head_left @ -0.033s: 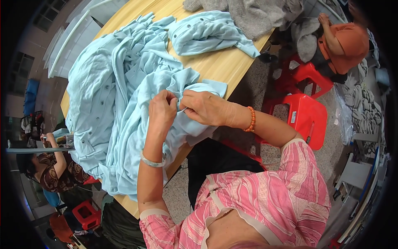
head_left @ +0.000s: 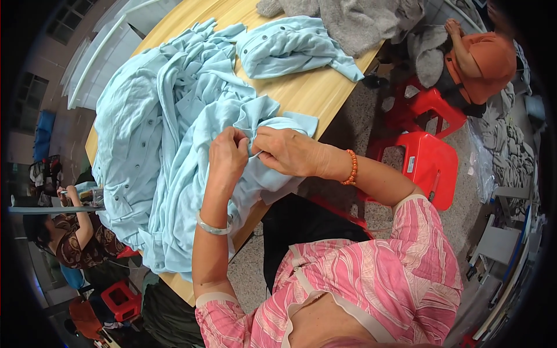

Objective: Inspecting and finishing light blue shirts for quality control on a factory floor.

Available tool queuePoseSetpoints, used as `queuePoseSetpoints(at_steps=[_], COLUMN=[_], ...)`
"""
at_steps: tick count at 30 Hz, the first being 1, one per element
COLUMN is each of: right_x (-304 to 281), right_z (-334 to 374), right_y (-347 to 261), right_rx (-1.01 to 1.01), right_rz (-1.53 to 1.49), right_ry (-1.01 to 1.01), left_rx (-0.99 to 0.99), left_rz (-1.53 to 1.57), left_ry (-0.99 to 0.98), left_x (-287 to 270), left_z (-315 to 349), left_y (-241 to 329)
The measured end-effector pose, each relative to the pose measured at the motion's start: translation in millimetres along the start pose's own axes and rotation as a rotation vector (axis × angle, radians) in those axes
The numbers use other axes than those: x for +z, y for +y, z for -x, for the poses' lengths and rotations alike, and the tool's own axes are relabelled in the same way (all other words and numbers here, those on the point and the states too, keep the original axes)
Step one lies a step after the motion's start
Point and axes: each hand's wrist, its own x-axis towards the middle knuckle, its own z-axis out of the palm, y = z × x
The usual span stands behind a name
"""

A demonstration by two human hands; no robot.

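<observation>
Both of my hands are closed on a light blue garment (head_left: 194, 174) at the near right part of the table. My left hand (head_left: 227, 153) pinches the cloth between thumb and fingers. Close beside it, my right hand (head_left: 287, 152) grips the same garment with bent fingers. A small pale edge shows under the right fingertips; whether it is cloth or thread I cannot tell. More light blue buttoned clothing (head_left: 130, 110) lies heaped to the left. Beyond my hands is a separate folded light blue garment (head_left: 284, 46) with dark buttons.
The pale wooden table (head_left: 290, 93) has a curved edge. Grey fuzzy clothing (head_left: 360, 23) lies at its far end. Red plastic stools (head_left: 426, 168) stand at the right. A person in orange (head_left: 484, 64) sits at far right, another person (head_left: 87, 235) at left. Dark cloth (head_left: 171, 307) is piled below the table.
</observation>
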Motion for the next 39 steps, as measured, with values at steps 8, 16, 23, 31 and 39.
queuePoseSetpoints(at_steps=[8, 16, 23, 31, 39], right_x=[0.2, 2.4, 3.6, -0.6, -3.8], right_z=[0.1, -0.4, 4.0, 3.9, 1.6], right_y=[-5.6, -6.6, 2.6, 8.3, 13.1], right_rx=[0.016, 0.045, 0.044, 0.034, 0.048], right_rz=[0.118, 0.049, 0.129, 0.115, 0.039], right_ry=[0.060, 0.190, 0.124, 0.059, -0.007], left_rx=[-0.329, -0.425, -0.383, -0.018, -0.019], left_rz=[0.815, 0.981, 1.022, 0.616, 0.629], left_ry=[-0.249, -0.275, -0.260, -0.096, -0.107], left_x=[-17.4, -16.2, -10.3, 1.8, 4.1], left_z=[11.7, 19.8, 23.9, 35.7, 31.7], left_y=[12.2, 7.9, 7.4, 4.5, -0.4])
